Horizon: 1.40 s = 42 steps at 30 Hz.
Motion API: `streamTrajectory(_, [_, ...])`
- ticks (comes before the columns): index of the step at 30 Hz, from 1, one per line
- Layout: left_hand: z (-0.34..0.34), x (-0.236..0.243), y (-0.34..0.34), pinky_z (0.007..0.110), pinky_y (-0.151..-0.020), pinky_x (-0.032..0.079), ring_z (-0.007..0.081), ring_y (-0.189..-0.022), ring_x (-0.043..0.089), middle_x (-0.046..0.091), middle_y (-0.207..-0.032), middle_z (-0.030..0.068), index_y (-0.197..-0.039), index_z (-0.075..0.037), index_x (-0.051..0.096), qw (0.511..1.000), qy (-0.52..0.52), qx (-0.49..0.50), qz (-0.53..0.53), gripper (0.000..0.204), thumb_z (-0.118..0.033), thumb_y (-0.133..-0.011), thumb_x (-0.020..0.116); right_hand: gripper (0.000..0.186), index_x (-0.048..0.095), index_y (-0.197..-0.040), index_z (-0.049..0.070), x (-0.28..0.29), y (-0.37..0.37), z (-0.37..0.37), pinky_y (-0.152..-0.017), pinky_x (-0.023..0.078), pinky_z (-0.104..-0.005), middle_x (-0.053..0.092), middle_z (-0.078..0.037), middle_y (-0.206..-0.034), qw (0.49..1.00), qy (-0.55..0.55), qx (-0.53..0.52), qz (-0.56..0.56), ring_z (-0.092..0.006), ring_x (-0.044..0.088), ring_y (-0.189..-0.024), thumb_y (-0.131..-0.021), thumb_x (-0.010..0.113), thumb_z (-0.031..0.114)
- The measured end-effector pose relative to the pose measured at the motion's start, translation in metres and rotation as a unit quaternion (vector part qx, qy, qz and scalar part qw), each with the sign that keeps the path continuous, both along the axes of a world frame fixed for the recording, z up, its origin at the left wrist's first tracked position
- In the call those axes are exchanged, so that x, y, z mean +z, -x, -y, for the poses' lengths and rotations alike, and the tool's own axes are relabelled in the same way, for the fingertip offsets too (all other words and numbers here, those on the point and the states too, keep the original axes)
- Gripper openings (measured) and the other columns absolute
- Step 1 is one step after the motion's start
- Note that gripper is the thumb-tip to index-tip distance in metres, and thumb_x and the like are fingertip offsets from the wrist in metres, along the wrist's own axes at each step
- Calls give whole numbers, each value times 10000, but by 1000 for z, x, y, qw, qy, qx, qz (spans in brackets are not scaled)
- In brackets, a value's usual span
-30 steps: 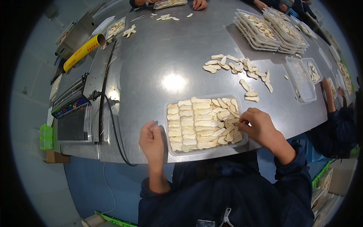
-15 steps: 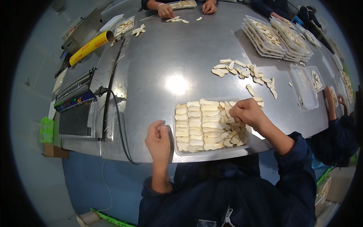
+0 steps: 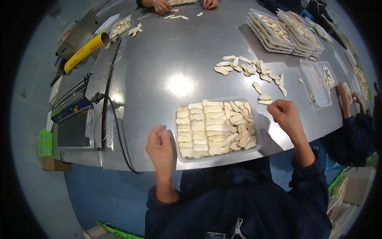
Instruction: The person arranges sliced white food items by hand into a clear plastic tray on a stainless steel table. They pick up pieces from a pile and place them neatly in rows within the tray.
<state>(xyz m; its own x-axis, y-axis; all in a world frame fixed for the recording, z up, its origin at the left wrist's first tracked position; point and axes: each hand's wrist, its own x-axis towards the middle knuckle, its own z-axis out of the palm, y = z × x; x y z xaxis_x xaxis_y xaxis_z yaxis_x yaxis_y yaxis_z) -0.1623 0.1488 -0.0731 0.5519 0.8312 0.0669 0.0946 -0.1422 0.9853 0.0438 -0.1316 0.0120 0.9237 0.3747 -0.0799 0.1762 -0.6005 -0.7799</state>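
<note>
A clear plastic tray (image 3: 258, 146) sits near the table's front edge. Neat columns of pale mushroom slices (image 3: 215, 127) fill its left and middle; slices at its right end overlap at varied angles. My left hand (image 3: 159, 144) rests beside the tray's left wall, fingers loosely curled, with nothing seen in them. Off the tray's upper right corner is my right hand (image 3: 285, 116), closed, its fingertips close to a few loose mushroom slices (image 3: 264, 98) on the table. What those fingers hold, if anything, is hidden. Farther off lies a scattered group of mushroom slices (image 3: 251, 68).
Stacked filled trays (image 3: 268, 34) stand at the far right, near an almost bare clear tray (image 3: 316, 85). At left are a sealing machine (image 3: 75, 115), its black cable (image 3: 122, 141) and a yellow tube (image 3: 85, 51). Co-workers' hands (image 3: 162, 6) work across the table and at right.
My right hand has moved from the tray's upper right, where it held a slice, to the table beyond its right side. The left hand stays beside the tray. The whole view has shifted slightly.
</note>
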Motion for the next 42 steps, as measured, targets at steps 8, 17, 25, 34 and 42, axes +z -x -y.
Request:
streamTrajectory(8, [3,9,-4,191,-611,443,64,-663,548,608,-775,34,-1052,66,571,1000,2,2,-8,182,-46,-911,547,84,682,-823,8,-9,48,12,-559,477,-305,630,-115,-710,989,2,124,77,-213,600,-599,-788,655,81])
streamTrajectory(17, [0,2,-2,183,-601,435,56,-671,551,605,-779,30,-1074,78,566,1000,0,8,5,207,-48,-910,554,116,662,-809,43,-7,60,-4,-575,504,-327,613,-99,-731,948,63,263,170,-254,615,-638,-741,720,117])
streamTrajectory(25, [3,6,-3,180,-609,431,48,-680,541,605,-794,24,-1072,75,574,1000,10,9,2,207,-51,-908,557,203,563,-698,65,-5,72,-21,-531,488,-361,548,-96,-648,889,122,326,299,-268,580,-607,-739,718,190])
streamTrajectory(34, [1,4,-2,179,-626,428,44,-704,534,602,-807,21,-1066,74,579,1000,8,6,1,207,-61,-910,560,106,600,-706,65,0,73,-15,-507,471,-329,545,-66,-687,836,197,392,330,-220,568,-642,-724,647,159])
streamTrajectory(42, [2,2,-3,181,-621,433,49,-690,538,603,-795,20,-1064,68,581,1000,-6,8,6,202,-61,-910,562,75,600,-674,46,13,74,6,-486,468,-338,539,-82,-599,900,120,247,339,-231,572,-557,-710,663,63])
